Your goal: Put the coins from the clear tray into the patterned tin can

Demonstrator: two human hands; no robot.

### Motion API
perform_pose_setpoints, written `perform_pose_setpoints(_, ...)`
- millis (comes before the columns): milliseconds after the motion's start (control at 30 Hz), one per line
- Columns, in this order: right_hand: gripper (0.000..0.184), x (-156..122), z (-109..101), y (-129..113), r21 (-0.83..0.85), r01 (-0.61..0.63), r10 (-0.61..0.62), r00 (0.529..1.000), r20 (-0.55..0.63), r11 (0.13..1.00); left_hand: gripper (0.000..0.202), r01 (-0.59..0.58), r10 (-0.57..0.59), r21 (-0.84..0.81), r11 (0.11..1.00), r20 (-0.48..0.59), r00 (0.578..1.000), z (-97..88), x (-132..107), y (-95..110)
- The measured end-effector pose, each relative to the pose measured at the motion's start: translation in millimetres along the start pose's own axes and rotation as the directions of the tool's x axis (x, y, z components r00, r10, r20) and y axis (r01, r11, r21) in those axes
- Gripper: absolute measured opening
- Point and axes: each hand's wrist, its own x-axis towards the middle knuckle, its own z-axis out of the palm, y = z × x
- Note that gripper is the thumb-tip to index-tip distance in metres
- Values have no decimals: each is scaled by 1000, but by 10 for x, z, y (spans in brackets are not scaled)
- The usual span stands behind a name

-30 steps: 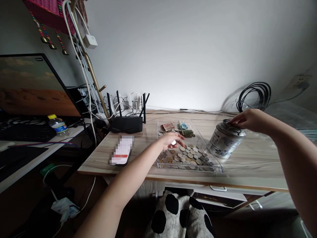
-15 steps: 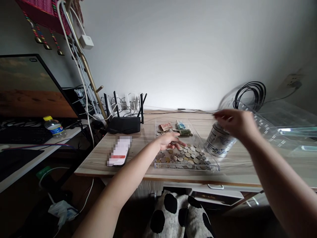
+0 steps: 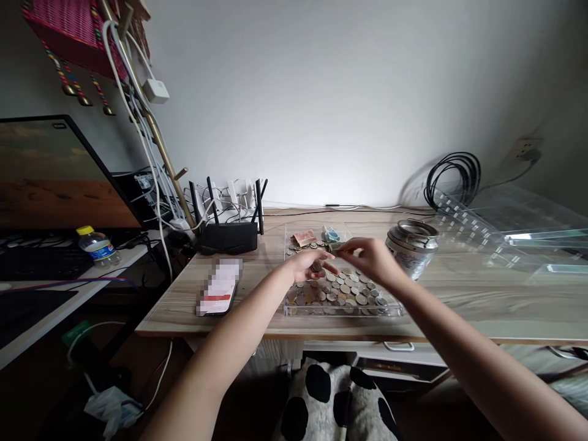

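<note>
Many dull silver-brown coins (image 3: 344,289) | left hand (image 3: 311,263) grip cradles one | right hand (image 3: 370,257) grip unclear

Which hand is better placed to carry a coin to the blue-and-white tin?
Probably the right hand: it is nearer the blue-and-white metal tin, right of the clear plastic coin tray; the left hand sits farther off, over the tray.

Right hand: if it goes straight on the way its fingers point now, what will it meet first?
Probably the left hand, which holds a coin above the clear tray. The right hand points leftward at it, with its fingertips close. Depth is unclear, so the gap cannot be judged.
</note>
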Motion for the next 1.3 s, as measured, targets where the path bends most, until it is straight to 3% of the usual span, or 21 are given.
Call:
perform_pose_setpoints(100, 31, -42, -509, 143, 17, -90, 91, 971, -221, 996, 16, -8, -7, -110, 994, -135, 991, -6, -10, 35)
perform_pose_setpoints(200, 29, -29, -939, 440, -180, -193, 97, 893, -439, 965, 23, -81, 36, -198, 977, -223, 974, 29, -34, 64)
perform_pose_setpoints(233, 23, -13, -1035, 548, -252, -215, 91, 899, -428, 944, 25, -88, 37, -208, 974, -238, 971, 46, -43, 72)
perform_pose_setpoints(300, 12, 28, -1150, 733, -341, -211, 107, 948, -300, 916, 28, -79, 25, -203, 976, -255, 967, 73, -55, 81)
perform_pose_setpoints(400, 11, 97, -1191, 880, -372, -164, 134, 985, -105, 914, 32, -73, 21, -187, 980, -265, 964, 70, -44, 79)
perform_pose_setpoints(600, 13, 146, -1199, 811, -465, -252, 244, 967, -77, 849, 41, -103, 37, -193, 976, -318, 947, 6, 2, 49)
perform_pose_setpoints(700, 20, 67, -1107, 643, -469, -258, 133, 950, -283, 845, 48, -140, 72, -191, 972, -325, 943, 13, -13, 43)
perform_pose_setpoints(767, 22, -3, -941, 475, -451, -190, -10, 914, -405, 872, 51, -165, 98, -196, 967, -313, 945, 21, -26, 42)
perform_pose_setpoints(800, 23, -33, -825, 380, -430, -130, -64, 911, -408, 893, 51, -175, 107, -202, 964, -308, 945, 23, -31, 43)
perform_pose_setpoints(867, 22, -66, -548, 192, -371, 10, -126, 949, -290, 928, 50, -182, 112, -214, 960, -305, 946, 22, -32, 44)
perform_pose_setpoints(933, 22, -57, -250, 33, -335, 131, -170, 981, -91, 933, 47, -172, 100, -224, 959, -300, 949, 14, -21, 45)
perform_pose_setpoints(1067, 23, 52, 214, -123, -367, 263, -216, 963, 164, 892, 32, -85, 19, -240, 967, -264, 964, -11, 12, 41)
perform_pose_setpoints(1200, 19, 146, 397, -121, -414, 291, -170, 937, 304, 862, 38, -13, -26, -215, 977, -178, 984, -20, 17, 33)
perform_pose_setpoints(1300, 19, 162, 455, -115, -447, 267, -120, 936, 330, 854, 36, 8, -41, -201, 980, -161, 986, -21, 17, 22)
